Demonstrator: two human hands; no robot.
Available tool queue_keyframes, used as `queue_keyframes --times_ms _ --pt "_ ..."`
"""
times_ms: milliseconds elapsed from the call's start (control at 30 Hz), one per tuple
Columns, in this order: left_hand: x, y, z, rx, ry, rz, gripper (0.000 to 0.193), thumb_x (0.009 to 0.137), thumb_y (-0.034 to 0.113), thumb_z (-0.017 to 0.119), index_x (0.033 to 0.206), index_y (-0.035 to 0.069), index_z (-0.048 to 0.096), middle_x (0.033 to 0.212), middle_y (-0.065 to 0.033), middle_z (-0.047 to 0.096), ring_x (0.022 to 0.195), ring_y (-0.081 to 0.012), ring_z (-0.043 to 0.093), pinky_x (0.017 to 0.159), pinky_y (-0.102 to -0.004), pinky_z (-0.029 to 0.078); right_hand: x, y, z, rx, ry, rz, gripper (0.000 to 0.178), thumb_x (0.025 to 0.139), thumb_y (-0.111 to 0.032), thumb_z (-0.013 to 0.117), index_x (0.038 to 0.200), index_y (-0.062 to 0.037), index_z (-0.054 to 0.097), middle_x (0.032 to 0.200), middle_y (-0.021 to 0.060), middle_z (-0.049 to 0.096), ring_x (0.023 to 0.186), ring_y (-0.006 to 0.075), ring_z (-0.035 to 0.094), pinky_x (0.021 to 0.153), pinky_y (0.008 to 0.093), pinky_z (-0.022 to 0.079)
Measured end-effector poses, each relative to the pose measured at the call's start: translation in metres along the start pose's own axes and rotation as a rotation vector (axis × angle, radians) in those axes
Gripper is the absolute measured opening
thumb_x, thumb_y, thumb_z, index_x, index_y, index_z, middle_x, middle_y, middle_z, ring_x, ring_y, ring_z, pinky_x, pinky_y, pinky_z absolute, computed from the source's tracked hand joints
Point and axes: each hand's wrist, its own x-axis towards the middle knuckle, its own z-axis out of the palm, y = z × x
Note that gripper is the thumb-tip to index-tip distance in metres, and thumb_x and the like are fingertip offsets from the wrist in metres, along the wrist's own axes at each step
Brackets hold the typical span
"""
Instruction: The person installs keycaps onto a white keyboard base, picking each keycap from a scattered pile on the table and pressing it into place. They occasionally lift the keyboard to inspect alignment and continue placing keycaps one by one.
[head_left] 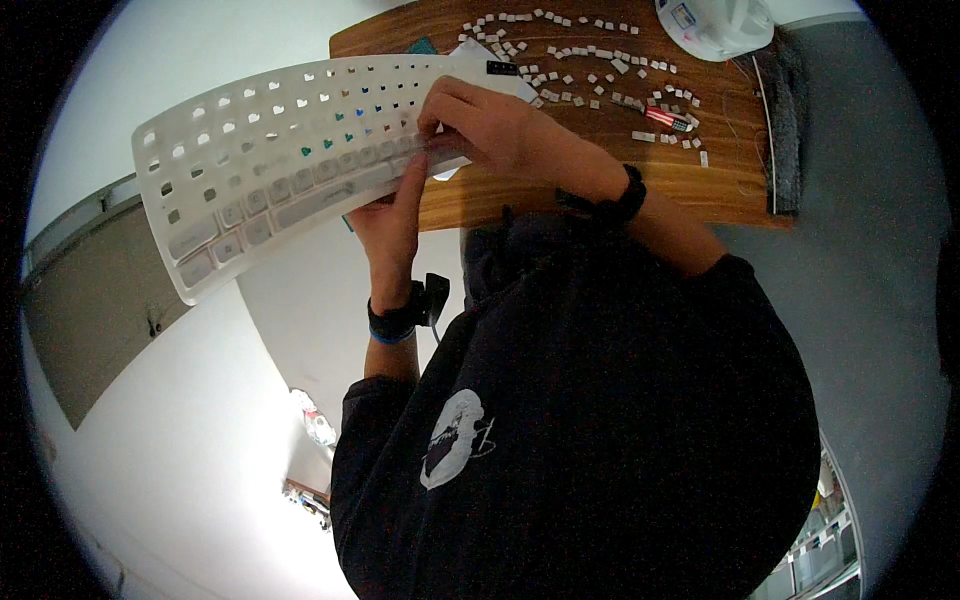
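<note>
A long white keyboard shell point(236, 160) is held tilted above the near left of the table. Square openings fill its upper rows, while pale keycaps point(285, 190) and a long space bar point(317, 203) sit along the lower rows. My left hand point(393, 222) grips the shell's near edge from below, its thumb on the lower key rows. Over the right part of those rows my right hand point(490, 125) bends down, fingers curled and closed against the keyboard. Whatever lies under its fingertips is hidden.
Loose white keycaps point(567, 101) lie in rows across the wooden table point(560, 200). Among them rests a red-and-white striped tool point(667, 119). A white plastic container point(715, 25) stands at the far right. Beneath the keyboard's right end is a white sheet point(522, 88).
</note>
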Motion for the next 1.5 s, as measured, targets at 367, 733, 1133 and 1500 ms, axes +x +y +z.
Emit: queue_keyframes --times_ms 367,733,1133,1500 --pt "0.010 -0.033 -0.017 -0.208 0.080 -0.011 0.057 0.087 -0.004 0.069 0.137 -0.004 0.040 0.132 -0.0189 0.054 0.120 -0.0254 0.057 0.103 -0.0382 0.049 -0.231 0.201 -0.030 -0.957 -0.450 0.738 0.050 0.097 -0.009 0.057 0.145 -0.0034 0.042 0.144 0.0305 0.044 0.120 0.0432 0.056 0.094 0.0473 0.054" --pt "0.013 -0.039 -0.028 -0.488 0.061 -0.191 0.062 0.089 -0.008 0.061 0.143 0.001 0.034 0.135 -0.0182 0.050 0.124 -0.0288 0.055 0.102 -0.0423 0.051 -0.287 0.218 -0.030 -0.733 -0.405 0.944 0.050 0.097 0.000 0.051 0.145 0.0015 0.038 0.149 0.0317 0.036 0.128 0.0465 0.047 0.093 0.0487 0.056" --pt "0.016 -0.163 -0.107 -0.877 0.147 -0.547 0.035 0.089 -0.003 0.057 0.123 0.002 0.050 0.124 -0.0101 0.057 0.118 -0.0265 0.056 0.104 -0.0434 0.046 -0.247 0.223 0.003 -0.030 -0.078 0.975 0.026 0.103 -0.021 0.052 0.120 -0.0019 0.054 0.098 0.0214 0.060 0.085 0.0360 0.060 0.076 0.0474 0.049" --pt "0.009 -0.346 -0.171 -0.971 0.226 -0.857 0.008 0.090 0.009 0.060 0.096 0.004 0.057 0.107 -0.0094 0.058 0.102 -0.0251 0.057 0.094 -0.0349 0.048 -0.141 0.198 0.061 -0.237 -0.348 0.601 0.024 0.097 -0.025 0.064 0.113 -0.0070 0.062 0.099 0.0131 0.064 0.086 0.0280 0.061 0.077 0.0417 0.050"
